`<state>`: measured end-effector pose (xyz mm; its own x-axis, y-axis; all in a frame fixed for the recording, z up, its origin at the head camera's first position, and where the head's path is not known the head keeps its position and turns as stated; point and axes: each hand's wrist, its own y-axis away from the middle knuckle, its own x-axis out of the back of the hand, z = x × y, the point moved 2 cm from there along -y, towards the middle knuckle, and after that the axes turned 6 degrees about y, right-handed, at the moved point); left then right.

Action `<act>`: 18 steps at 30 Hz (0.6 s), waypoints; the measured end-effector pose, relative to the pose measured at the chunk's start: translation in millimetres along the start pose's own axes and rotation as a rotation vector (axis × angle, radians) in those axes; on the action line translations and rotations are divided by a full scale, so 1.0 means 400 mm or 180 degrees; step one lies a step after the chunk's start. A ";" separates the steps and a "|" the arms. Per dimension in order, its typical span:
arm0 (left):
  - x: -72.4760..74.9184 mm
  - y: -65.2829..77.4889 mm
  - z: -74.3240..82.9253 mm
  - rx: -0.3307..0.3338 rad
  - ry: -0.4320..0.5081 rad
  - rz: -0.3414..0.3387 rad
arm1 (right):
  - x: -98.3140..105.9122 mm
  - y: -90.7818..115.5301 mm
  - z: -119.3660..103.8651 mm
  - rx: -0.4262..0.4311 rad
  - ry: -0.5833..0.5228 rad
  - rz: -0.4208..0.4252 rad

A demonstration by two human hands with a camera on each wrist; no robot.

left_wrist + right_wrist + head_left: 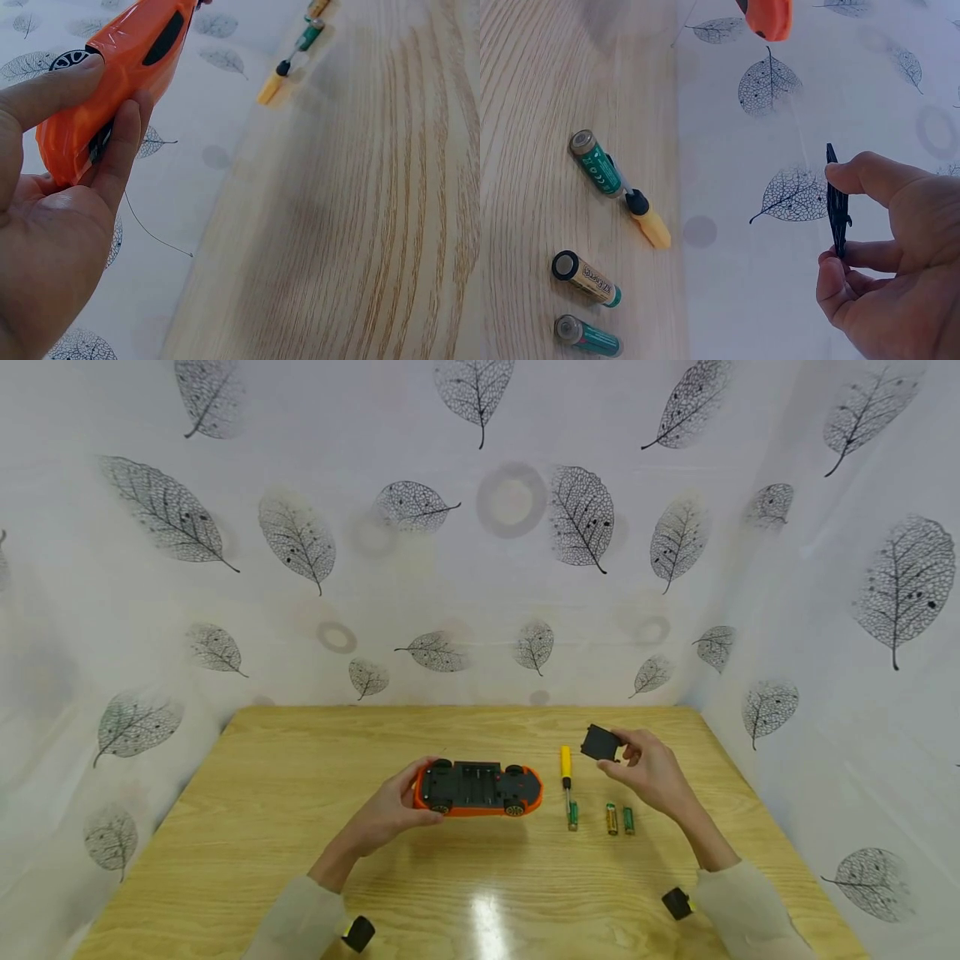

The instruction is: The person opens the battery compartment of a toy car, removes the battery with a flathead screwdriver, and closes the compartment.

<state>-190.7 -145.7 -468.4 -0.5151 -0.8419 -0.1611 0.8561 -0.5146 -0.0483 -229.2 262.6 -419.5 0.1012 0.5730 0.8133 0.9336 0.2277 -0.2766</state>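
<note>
My left hand (pixel 392 808) grips the rear or front end of an orange toy car (pixel 112 82), thumb along one side, fingers round the other. The car's black underside (pixel 442 783) faces the head camera, and an uncovered battery compartment (pixel 478 785) shows in its middle. Between thumb and fingers, my right hand (pixel 651 770) pinches a thin black battery cover (pixel 601 743), seen edge-on in the right wrist view. Left of that hand lies a screwdriver (pixel 566 764) with a yellow handle. Three batteries lie near it: a green one (pixel 573 816) by its tip, a gold one (pixel 612 819) and another green one (pixel 628 821).
A wood-grain table (pixel 300 752) carries everything. White cloth with a leaf print (pixel 480 568) stands behind and at both sides. A black wrist camera (pixel 358 933) sits by the left sleeve, and a second one (pixel 677 903) by the right sleeve.
</note>
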 end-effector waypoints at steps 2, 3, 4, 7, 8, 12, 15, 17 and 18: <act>0.001 0.000 0.000 0.0003 -0.0008 0.0009 | 0.004 0.003 -0.009 0.0025 -0.0004 -0.0011; 0.001 0.000 0.000 0.0000 -0.0010 0.0013 | 0.007 0.005 -0.014 0.0032 0.0000 -0.0021; 0.001 -0.001 0.000 -0.0002 -0.0010 0.0013 | 0.009 0.007 -0.019 0.0038 -0.0001 -0.0029; 0.001 -0.001 -0.001 -0.0012 -0.0001 0.0011 | 0.016 0.012 -0.033 0.0081 -0.0003 -0.0053; 0.001 -0.001 -0.001 -0.0016 0.0011 0.0004 | 0.018 0.014 -0.038 0.0103 -0.0001 -0.0058; 0.001 -0.002 0.000 -0.0026 0.0034 -0.0017 | 0.023 0.017 -0.057 0.0195 -0.0003 -0.0064; -0.001 -0.002 0.003 -0.0031 0.0024 -0.0022 | 0.025 0.020 -0.070 0.0250 -0.0007 -0.0063; -0.001 -0.001 0.003 -0.0031 0.0002 -0.0013 | 0.025 0.022 -0.079 0.0275 -0.0008 -0.0067; -0.001 -0.001 0.004 -0.0031 -0.0005 -0.0009 | 0.025 0.022 -0.083 0.0289 -0.0010 -0.0074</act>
<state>-191.0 -145.3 -466.8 -0.5176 -0.8406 -0.1595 0.8550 -0.5154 -0.0584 -208.4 244.2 -396.6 0.0787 0.5691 0.8185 0.9006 0.3114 -0.3031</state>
